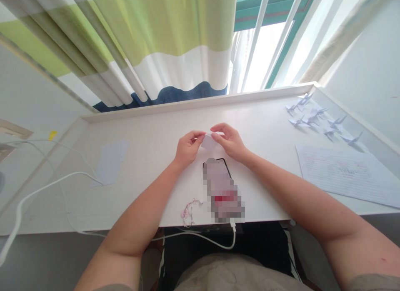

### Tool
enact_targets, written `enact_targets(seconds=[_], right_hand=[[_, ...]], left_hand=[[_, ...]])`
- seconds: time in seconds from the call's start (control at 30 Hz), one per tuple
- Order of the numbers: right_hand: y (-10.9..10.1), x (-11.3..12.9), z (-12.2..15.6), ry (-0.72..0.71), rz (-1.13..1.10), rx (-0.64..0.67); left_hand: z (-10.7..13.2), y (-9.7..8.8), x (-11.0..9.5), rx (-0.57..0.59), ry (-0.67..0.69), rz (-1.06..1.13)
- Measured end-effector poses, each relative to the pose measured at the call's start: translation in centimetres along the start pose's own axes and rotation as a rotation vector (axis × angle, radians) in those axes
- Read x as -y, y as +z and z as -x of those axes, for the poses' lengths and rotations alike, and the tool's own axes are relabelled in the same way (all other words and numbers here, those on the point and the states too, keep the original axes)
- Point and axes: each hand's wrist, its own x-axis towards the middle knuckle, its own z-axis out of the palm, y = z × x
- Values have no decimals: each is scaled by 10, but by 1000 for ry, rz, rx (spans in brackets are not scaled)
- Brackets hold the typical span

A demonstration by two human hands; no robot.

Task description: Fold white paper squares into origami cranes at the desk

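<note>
A small piece of folded white paper (208, 143) is held up just above the desk, beyond the phone. My left hand (187, 150) pinches its upper left edge between thumb and fingertips. On the other side, my right hand (230, 141) has its thumb against the paper's right edge, with the index finger lifted a little above it; its other fingers are partly hidden. Close below both hands lies a phone (222, 186), its screen blurred out, with a white charging cable (233, 232) plugged into its near end.
Several folded paper cranes (312, 116) stand at the desk's back right corner. Written sheets (346, 172) lie at the right, paper strips (112, 161) at the left. A beaded strap (188, 211) is near the front edge. White cables (46, 184) hang across the left side. A raised rim (200, 102) borders the back.
</note>
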Motion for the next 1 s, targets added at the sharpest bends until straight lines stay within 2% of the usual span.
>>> enact_targets(seconds=[0.1,0.2,0.33,0.47,0.53,0.6,0.67,0.7,0.73,0.87,1.0], right_hand=[[-1,0,0,14,-43,45],[-1,0,1,-29,-36,76],[0,3,2,-88,33,29],[-1,5,0,-96,99,-21],[-3,6,-2,-58,120,-123],[-4,7,-2,46,94,-164],[-5,8,-1,185,19,-38],[-4,10,-1,228,-27,41],[-4,11,0,224,-52,64],[0,12,3,189,-112,52],[-1,6,1,301,-237,26]], left_hand=[[1,-1,-1,-12,50,-60],[3,-2,-4,33,89,-108],[3,-5,-6,74,101,-131],[3,-7,-8,54,151,-228],[3,-9,-10,17,196,-277],[3,-10,-11,-31,248,-321],[2,-12,-13,-87,300,-365],[2,-13,-14,-112,320,-388],[2,-14,-14,-130,336,-411],[0,-17,-14,-136,375,-490],[-1,-16,-11,-122,415,-544]])
